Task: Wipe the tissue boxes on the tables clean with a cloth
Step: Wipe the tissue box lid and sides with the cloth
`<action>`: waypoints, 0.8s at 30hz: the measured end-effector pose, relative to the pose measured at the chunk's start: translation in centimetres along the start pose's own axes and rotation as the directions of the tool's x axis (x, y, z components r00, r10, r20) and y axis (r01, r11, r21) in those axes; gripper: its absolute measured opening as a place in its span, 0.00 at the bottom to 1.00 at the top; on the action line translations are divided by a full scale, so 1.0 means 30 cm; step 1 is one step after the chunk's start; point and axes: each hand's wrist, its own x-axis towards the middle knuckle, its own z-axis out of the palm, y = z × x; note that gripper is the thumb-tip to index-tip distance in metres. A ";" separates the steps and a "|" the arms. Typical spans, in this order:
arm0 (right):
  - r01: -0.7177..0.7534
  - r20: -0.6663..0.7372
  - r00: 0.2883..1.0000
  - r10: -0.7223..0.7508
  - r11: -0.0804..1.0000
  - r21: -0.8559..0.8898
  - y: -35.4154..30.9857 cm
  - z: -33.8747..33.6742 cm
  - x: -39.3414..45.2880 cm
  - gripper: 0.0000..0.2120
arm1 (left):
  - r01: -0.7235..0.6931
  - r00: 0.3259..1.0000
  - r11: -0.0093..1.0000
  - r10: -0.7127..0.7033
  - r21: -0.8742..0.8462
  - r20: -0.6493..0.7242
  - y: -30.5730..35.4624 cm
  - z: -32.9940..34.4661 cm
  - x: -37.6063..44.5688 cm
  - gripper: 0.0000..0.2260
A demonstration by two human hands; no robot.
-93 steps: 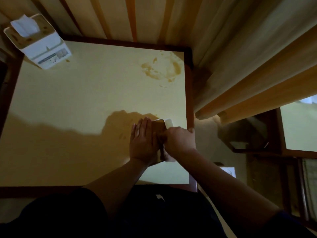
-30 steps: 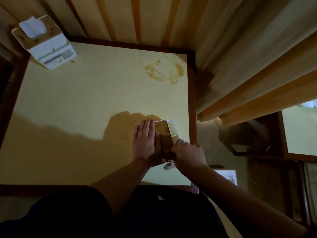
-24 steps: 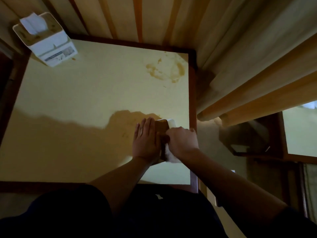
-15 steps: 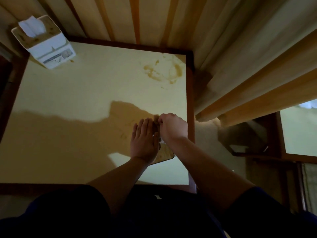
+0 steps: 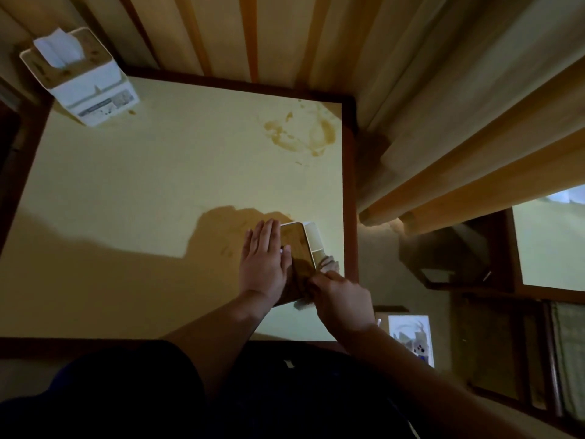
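At near right table (image 5: 158,185) corner: our left hand (image 5: 264,264) flat, steadying tissue box (image 5: 299,248); right hand (image 5: 343,301) gripping cloth (image 5: 327,264), wiping right side; next, far box (image 5: 82,80).

Both forearms are bare, no watch or rings that I can spot. Dark navy clothing (image 5: 126,391) below, with a tiny white mark (image 5: 288,363) on it.
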 end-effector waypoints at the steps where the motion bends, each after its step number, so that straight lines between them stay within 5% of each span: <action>1: 0.011 0.056 0.998 -0.010 1.000 -0.021 -0.004 -0.022 0.013 0.04 | -0.001 1.000 1.000 0.001 0.004 -0.006 -0.003 0.004 0.004 0.27; 6: -0.077 0.269 0.959 0.091 0.995 -0.062 -0.035 -0.111 0.151 0.05 | 0.008 1.000 0.999 -0.009 -0.041 -0.010 -0.005 0.005 0.008 0.26; 17: -0.165 0.083 0.982 0.171 0.984 -0.073 -0.134 -0.158 0.462 0.04 | 0.008 1.000 0.999 -0.008 -0.036 0.002 0.007 0.000 -0.003 0.27; 24: -0.071 -0.125 0.990 0.068 0.997 -0.023 -0.068 0.007 0.302 0.11 | 0.040 0.999 0.997 -0.040 -0.067 0.003 0.009 0.002 0.001 0.27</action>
